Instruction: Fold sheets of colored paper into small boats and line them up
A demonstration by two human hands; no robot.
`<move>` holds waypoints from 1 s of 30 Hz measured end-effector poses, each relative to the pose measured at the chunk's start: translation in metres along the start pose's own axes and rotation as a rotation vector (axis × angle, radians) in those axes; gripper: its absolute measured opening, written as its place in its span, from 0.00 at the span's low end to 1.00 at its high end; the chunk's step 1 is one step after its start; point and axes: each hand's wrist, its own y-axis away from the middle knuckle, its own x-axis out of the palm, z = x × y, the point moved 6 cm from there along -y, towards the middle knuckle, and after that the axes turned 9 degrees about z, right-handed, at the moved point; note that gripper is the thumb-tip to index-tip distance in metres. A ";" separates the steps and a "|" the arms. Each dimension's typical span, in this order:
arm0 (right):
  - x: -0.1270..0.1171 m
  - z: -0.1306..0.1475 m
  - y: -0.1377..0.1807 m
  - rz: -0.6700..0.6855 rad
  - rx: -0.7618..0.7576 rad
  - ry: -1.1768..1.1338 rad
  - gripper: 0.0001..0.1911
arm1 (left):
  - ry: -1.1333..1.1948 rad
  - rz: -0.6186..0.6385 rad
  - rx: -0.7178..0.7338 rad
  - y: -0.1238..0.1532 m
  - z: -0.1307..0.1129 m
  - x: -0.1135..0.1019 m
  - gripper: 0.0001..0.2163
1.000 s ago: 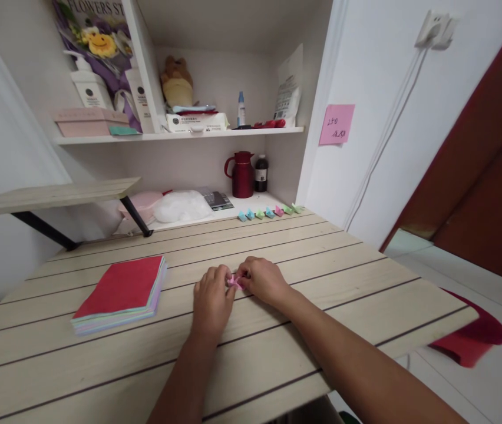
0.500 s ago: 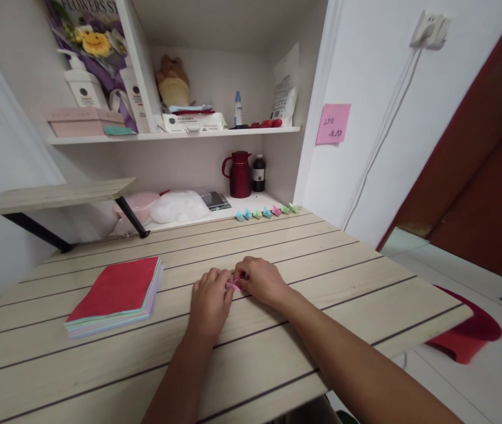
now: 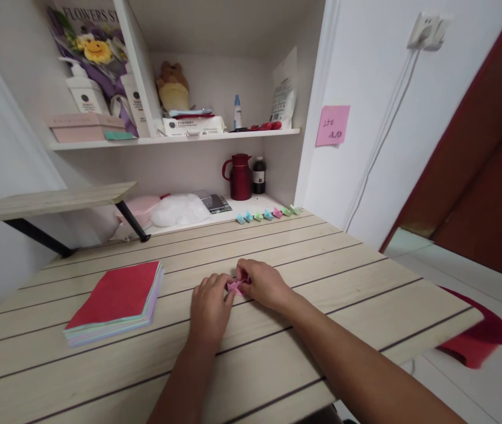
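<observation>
A small pink folded paper [image 3: 235,287] lies between my two hands on the wooden desk [image 3: 295,250], partly hidden by the fingers. My left hand [image 3: 211,303] rests on the desktop with its thumb and fingertips closed on the paper's left side. From the right, my right hand [image 3: 262,282] pinches the other side between thumb and fingers. To the left lies a stack of coloured paper squares [image 3: 116,297], a red sheet on top. Along the far edge stands a row of several small folded paper pieces [image 3: 267,214] in blue, green and pink.
Behind the desk, a white shelf [image 3: 233,138] holds bottles, boxes and a plush toy. A dark red jug [image 3: 240,178] and a dark bottle [image 3: 258,175] stand beneath it. At the left, a raised wooden stand [image 3: 56,199] has black legs. A red stool [image 3: 476,341] is beyond the right edge.
My fingers have shifted slightly around the pink paper, and more of it shows now. The camera view has moved a little. Both hands stay on the paper.
</observation>
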 end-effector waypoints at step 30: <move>-0.001 0.001 -0.002 0.089 0.057 0.144 0.09 | 0.083 0.039 -0.032 -0.004 0.005 0.006 0.08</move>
